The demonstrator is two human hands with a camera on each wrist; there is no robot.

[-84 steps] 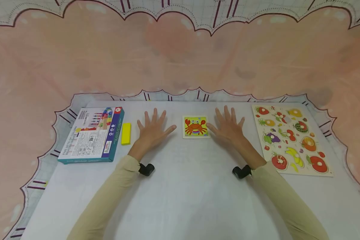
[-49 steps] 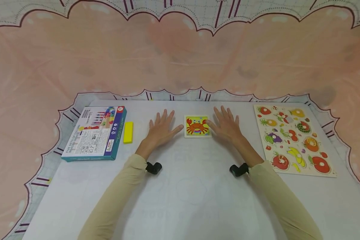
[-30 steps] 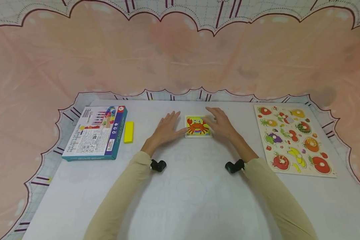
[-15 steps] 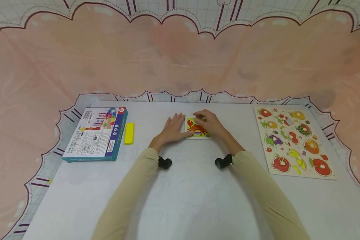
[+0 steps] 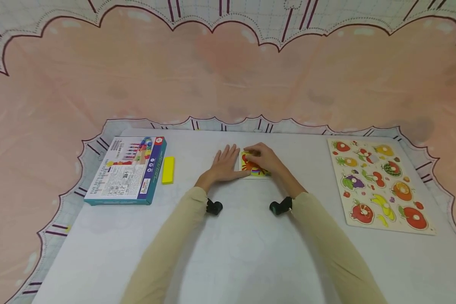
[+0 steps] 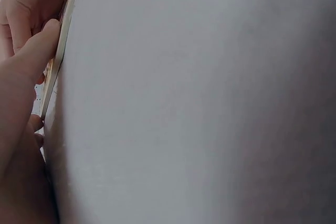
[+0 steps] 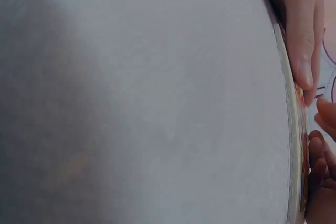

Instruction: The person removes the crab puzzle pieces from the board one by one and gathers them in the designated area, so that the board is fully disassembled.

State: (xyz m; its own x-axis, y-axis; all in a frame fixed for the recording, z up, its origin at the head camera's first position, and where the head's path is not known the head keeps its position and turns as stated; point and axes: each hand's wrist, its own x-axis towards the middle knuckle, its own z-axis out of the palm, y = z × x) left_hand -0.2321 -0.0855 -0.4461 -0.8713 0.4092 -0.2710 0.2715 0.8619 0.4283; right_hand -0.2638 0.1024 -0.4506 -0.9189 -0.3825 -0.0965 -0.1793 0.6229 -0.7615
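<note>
A small square crab puzzle (image 5: 255, 169) lies flat at the far middle of the white table. My left hand (image 5: 222, 166) lies along its left side, fingers straight. The left thumb (image 7: 305, 69) reaches onto the puzzle's near left corner. Over the puzzle's right part arches my right hand (image 5: 267, 158), covering much of the crab picture. Its fingers (image 7: 316, 153) are bent at the board in the right wrist view, with thumb and forefinger tips close together. Whether they pinch a piece is hidden. In the left wrist view the puzzle's pale edge (image 6: 62, 45) shows beneath the left thumb.
A thin picture box (image 5: 121, 175) lies at the far left, with a yellow bar (image 5: 168, 170) just right of it. A fruit peg board (image 5: 365, 194) lies at the right. Patterned cloth (image 5: 228, 76) hangs behind the table (image 5: 235, 253).
Both hands have come inward from beside the puzzle onto it. The left thumb has reached its corner; the right fingers have bent over it. The view has shifted slightly; the other objects stay put.
</note>
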